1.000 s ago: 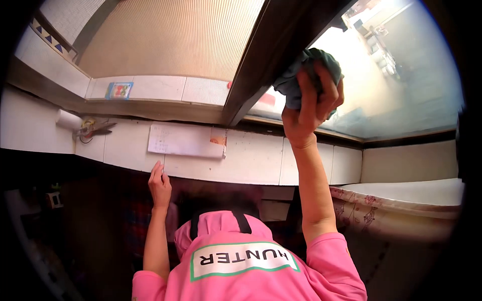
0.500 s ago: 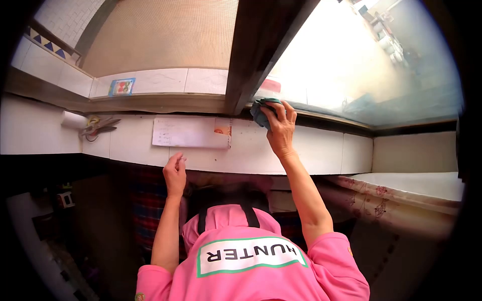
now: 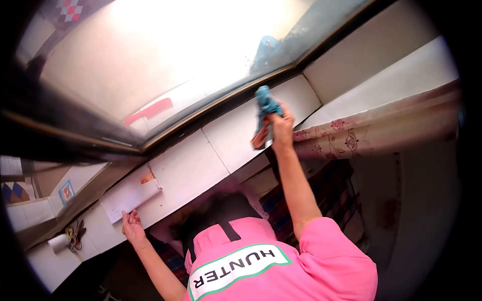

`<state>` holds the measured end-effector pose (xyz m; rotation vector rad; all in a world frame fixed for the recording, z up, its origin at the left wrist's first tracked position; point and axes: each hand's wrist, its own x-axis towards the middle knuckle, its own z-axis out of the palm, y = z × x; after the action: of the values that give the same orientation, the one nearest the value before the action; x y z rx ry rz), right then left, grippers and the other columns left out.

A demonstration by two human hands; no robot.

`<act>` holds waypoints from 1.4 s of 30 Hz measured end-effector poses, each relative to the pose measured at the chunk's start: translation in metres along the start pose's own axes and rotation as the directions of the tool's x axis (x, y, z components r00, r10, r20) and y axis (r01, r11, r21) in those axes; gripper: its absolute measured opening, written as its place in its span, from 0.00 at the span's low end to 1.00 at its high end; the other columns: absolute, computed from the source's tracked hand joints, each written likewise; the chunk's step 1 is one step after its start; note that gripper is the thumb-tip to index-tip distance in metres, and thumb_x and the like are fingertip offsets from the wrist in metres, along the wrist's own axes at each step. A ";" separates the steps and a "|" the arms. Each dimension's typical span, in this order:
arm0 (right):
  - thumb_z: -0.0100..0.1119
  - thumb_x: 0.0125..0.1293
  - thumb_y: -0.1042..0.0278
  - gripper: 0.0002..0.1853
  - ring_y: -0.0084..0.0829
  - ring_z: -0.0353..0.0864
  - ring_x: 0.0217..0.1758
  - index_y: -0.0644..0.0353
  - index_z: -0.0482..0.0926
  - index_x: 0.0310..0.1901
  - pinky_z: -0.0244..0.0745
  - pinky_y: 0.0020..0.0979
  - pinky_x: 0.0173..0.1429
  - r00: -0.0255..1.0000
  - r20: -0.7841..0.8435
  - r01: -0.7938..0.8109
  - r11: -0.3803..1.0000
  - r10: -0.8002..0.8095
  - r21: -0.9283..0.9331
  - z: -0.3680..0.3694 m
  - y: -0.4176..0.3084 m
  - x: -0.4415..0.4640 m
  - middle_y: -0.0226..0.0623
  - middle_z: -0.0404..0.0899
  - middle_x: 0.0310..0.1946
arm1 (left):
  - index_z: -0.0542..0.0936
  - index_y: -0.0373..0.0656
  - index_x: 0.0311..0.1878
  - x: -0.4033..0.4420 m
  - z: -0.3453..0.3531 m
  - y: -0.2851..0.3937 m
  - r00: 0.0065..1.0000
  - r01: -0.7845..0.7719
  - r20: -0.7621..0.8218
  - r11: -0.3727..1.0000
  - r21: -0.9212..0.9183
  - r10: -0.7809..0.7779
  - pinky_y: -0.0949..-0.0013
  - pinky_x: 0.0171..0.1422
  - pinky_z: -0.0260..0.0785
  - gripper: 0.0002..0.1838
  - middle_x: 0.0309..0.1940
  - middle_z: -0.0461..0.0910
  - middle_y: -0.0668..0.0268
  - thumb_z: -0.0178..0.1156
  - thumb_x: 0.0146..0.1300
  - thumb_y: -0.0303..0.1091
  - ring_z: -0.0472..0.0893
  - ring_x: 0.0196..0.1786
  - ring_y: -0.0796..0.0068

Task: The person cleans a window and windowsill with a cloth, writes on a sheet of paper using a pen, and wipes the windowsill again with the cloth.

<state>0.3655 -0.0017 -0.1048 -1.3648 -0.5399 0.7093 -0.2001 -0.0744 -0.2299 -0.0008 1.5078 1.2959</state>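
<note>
One crumpled blue-green cloth [image 3: 268,105] is in the right hand [image 3: 282,128], its fingers clenched around it, over the right part of a white tiled window sill [image 3: 188,170], near the sill's right end. Blur makes it impossible to tell whether the cloth touches the tiles. The right arm reaches forward, nearly straight, the wrist in line with the forearm.

The left arm slants forward and outward; the left hand [image 3: 132,228] is at the sill's near edge, its fingers loosely bent and released, by the near left corner of one white rectangular paper pad [image 3: 128,195]. Toward the sill's left end sit one white paper roll [image 3: 58,243] and, just beside it, yellow-handled scissors [image 3: 75,236], too blurred to count.
</note>
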 end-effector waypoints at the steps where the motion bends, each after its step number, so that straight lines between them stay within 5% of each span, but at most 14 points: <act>1: 0.60 0.66 0.83 0.16 0.16 0.76 0.32 0.59 0.86 0.53 0.71 0.20 0.35 0.994 -0.109 0.023 0.998 -0.030 -0.067 -0.024 0.000 0.021 0.24 0.83 0.36 | 0.80 0.39 0.47 0.008 -0.006 0.001 1.000 0.016 -0.001 1.000 0.010 -0.016 0.75 0.43 0.75 0.19 0.41 0.86 0.61 0.74 0.67 0.44 0.86 0.44 0.71; 5: 0.59 0.60 0.84 0.17 0.23 0.80 0.35 0.65 0.84 0.51 0.78 0.28 0.40 0.852 -0.450 0.142 0.945 -0.268 -0.295 -0.114 0.012 0.119 0.31 0.83 0.36 | 0.82 0.44 0.44 0.018 -0.011 0.003 0.996 0.043 -0.079 0.997 0.069 -0.037 0.77 0.37 0.73 0.13 0.36 0.86 0.67 0.74 0.66 0.39 0.86 0.38 0.76; 7: 0.63 0.57 0.77 0.18 0.34 0.85 0.38 0.68 0.84 0.51 0.81 0.35 0.46 0.778 -0.486 0.079 0.830 -0.398 -0.553 -0.149 0.018 0.160 0.40 0.86 0.37 | 0.82 0.44 0.43 0.018 -0.012 0.006 0.993 0.053 -0.110 0.996 0.070 -0.045 0.78 0.35 0.73 0.10 0.35 0.86 0.67 0.73 0.67 0.36 0.86 0.37 0.75; 10: 0.65 0.59 0.69 0.21 0.51 0.84 0.54 0.65 0.83 0.55 0.75 0.44 0.65 0.798 -0.393 -0.027 0.625 -0.456 -0.780 -0.205 0.063 0.227 0.52 0.85 0.51 | 0.82 0.43 0.44 0.016 -0.011 0.009 0.990 0.055 -0.136 0.992 0.111 -0.040 0.78 0.36 0.74 0.10 0.35 0.86 0.67 0.73 0.67 0.35 0.85 0.37 0.74; 13: 0.68 0.61 0.62 0.25 0.50 0.75 0.67 0.55 0.82 0.62 0.68 0.49 0.72 0.896 -0.330 -0.122 0.550 -0.297 -0.826 -0.231 0.120 0.273 0.48 0.78 0.63 | 0.82 0.43 0.44 0.016 -0.012 0.009 0.991 0.035 -0.136 0.991 0.132 -0.017 0.78 0.36 0.74 0.10 0.35 0.86 0.66 0.72 0.67 0.35 0.85 0.37 0.74; 16: 0.68 0.63 0.55 0.29 0.51 0.65 0.74 0.44 0.79 0.67 0.64 0.54 0.74 0.893 -0.379 -0.303 0.296 -0.243 -0.906 -0.188 0.129 0.254 0.41 0.70 0.71 | 0.83 0.43 0.45 0.012 -0.015 0.010 0.990 0.028 -0.143 0.990 0.140 -0.007 0.77 0.35 0.74 0.09 0.35 0.86 0.67 0.72 0.68 0.35 0.85 0.37 0.75; 17: 0.66 0.63 0.55 0.30 0.52 0.59 0.77 0.36 0.76 0.69 0.61 0.58 0.74 0.911 -0.373 -0.317 0.280 -0.177 -0.906 -0.183 0.127 0.256 0.33 0.65 0.75 | 0.83 0.43 0.45 0.011 -0.014 0.010 0.990 0.031 -0.141 0.989 0.145 -0.010 0.77 0.35 0.74 0.09 0.35 0.86 0.67 0.72 0.68 0.35 0.84 0.36 0.75; 23: 0.67 0.59 0.62 0.27 0.51 0.68 0.70 0.40 0.79 0.62 0.67 0.56 0.69 0.916 -0.241 -0.171 0.232 -0.321 -0.958 -0.148 0.148 0.240 0.33 0.72 0.68 | 0.83 0.43 0.46 0.021 -0.019 0.015 0.991 0.049 -0.128 0.990 0.130 -0.033 0.79 0.30 0.71 0.08 0.34 0.86 0.68 0.71 0.69 0.34 0.83 0.33 0.77; 28: 0.65 0.53 0.73 0.26 0.50 0.72 0.65 0.46 0.82 0.57 0.70 0.53 0.67 0.906 0.023 0.162 0.293 -0.424 -0.942 -0.079 0.151 0.135 0.34 0.77 0.61 | 0.83 0.44 0.45 0.025 -0.022 0.010 0.990 0.033 -0.136 0.994 0.106 -0.018 0.80 0.28 0.70 0.07 0.33 0.85 0.68 0.70 0.69 0.33 0.83 0.31 0.78; 36: 0.61 0.48 0.80 0.28 0.49 0.71 0.64 0.52 0.82 0.55 0.70 0.48 0.66 0.914 0.290 0.389 0.403 -0.284 -0.828 0.072 0.146 -0.057 0.35 0.76 0.61 | 0.82 0.41 0.46 0.001 -0.023 0.016 0.995 -0.033 -0.097 0.999 -0.043 0.029 0.75 0.31 0.73 0.07 0.33 0.85 0.65 0.68 0.71 0.31 0.81 0.32 0.74; 39: 0.59 0.47 0.83 0.26 0.47 0.72 0.63 0.53 0.84 0.51 0.71 0.45 0.65 0.865 0.428 0.493 0.605 -0.262 -0.626 0.095 0.146 -0.089 0.36 0.79 0.56 | 0.82 0.41 0.47 -0.007 -0.031 0.017 0.997 -0.059 -0.060 0.996 -0.066 0.055 0.75 0.32 0.72 0.07 0.33 0.84 0.66 0.67 0.72 0.32 0.81 0.32 0.74; 42: 0.57 0.48 0.85 0.25 0.48 0.74 0.61 0.54 0.85 0.49 0.72 0.43 0.66 0.835 0.510 0.434 0.815 -0.204 -0.385 0.098 0.139 -0.099 0.37 0.82 0.52 | 0.81 0.40 0.47 -0.014 -0.057 0.032 0.996 -0.080 -0.056 0.993 -0.089 0.075 0.75 0.32 0.72 0.07 0.33 0.84 0.64 0.66 0.72 0.32 0.81 0.32 0.74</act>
<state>0.2082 0.0011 -0.2228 -1.5152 -1.3771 0.6189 -0.2529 -0.1097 -0.2086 -0.0356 1.5043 1.4356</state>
